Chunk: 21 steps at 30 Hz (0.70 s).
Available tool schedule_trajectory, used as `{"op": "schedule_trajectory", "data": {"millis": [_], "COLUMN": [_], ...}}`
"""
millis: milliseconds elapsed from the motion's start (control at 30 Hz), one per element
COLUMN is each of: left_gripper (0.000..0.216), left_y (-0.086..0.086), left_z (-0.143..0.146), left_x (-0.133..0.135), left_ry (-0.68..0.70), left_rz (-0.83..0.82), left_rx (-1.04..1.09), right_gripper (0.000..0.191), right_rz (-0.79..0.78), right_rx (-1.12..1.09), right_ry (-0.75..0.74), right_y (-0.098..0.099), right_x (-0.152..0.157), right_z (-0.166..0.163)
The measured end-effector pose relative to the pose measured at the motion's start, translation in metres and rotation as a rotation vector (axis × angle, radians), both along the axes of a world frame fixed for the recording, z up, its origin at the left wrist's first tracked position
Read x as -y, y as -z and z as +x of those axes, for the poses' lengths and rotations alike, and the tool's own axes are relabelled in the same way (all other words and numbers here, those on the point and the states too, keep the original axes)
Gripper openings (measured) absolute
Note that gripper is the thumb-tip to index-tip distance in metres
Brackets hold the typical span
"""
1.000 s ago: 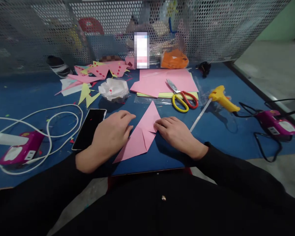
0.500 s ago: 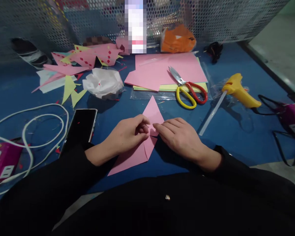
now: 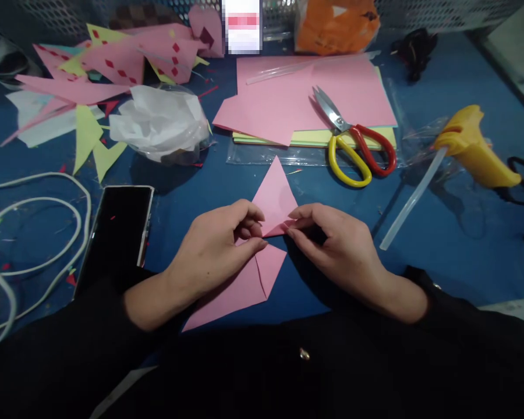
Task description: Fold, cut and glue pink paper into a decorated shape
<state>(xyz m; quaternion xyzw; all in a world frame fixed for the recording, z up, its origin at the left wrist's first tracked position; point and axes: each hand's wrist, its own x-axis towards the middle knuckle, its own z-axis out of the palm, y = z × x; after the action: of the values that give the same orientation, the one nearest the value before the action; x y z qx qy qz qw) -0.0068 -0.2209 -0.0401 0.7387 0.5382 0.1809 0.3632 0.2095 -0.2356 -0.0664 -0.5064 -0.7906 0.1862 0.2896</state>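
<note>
A folded piece of pink paper [image 3: 274, 192] lies on the blue table in front of me, a pointed triangle at its far end and a wide tail towards my body. My left hand [image 3: 212, 247] rests over its left side, thumb and curled fingers gripping the paper near the middle fold. From the right, my right hand [image 3: 344, 247] pinches the fold's right corner between thumb and fingers. Beyond the paper lie scissors [image 3: 338, 123] with one yellow and one red handle, blades half apart, on a stack of coloured paper [image 3: 271, 119].
A phone [image 3: 116, 227] and a white cable [image 3: 89, 221] lie left. Crumpled white paper [image 3: 159, 125] and pink and yellow scraps [image 3: 113, 58] sit behind. At right is a yellow glue gun [image 3: 467, 145] with a glue stick; an orange packet [image 3: 336, 26] stands at the back.
My right hand has gone from lying flat beside the paper to pinching its folded edge. The left hand keeps its hold. The camera view has tilted down and closer.
</note>
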Motion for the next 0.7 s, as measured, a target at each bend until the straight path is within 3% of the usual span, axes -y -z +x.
{"op": "schedule_trajectory", "data": {"millis": [200,367,567,700], "left_gripper": [0.01,0.018,0.013,0.012], "left_y": [0.005,0.008,0.007,0.007], "left_z": [0.008,0.011,0.009,0.008], "left_x": [0.003,0.006,0.005,0.004], "left_ry": [-0.025,0.033,0.01,0.02], "left_rz": [0.116,0.209,0.186,0.185], "left_rx": [-0.08,-0.144,-0.126,-0.131], "right_gripper": [0.016,0.016,0.013,0.007], "right_rz": [-0.03,-0.081,0.0,-0.079], "right_rx": [-0.028,-0.082,-0.355,-0.247], "right_ry": [0.019,0.046,0.351,0.17], "right_y": [0.0,-0.003,-0.014,-0.012], "right_x": [0.001,0.001,0.005,0.01], "right_z": [-0.004,-0.002,0.008,0.007]}}
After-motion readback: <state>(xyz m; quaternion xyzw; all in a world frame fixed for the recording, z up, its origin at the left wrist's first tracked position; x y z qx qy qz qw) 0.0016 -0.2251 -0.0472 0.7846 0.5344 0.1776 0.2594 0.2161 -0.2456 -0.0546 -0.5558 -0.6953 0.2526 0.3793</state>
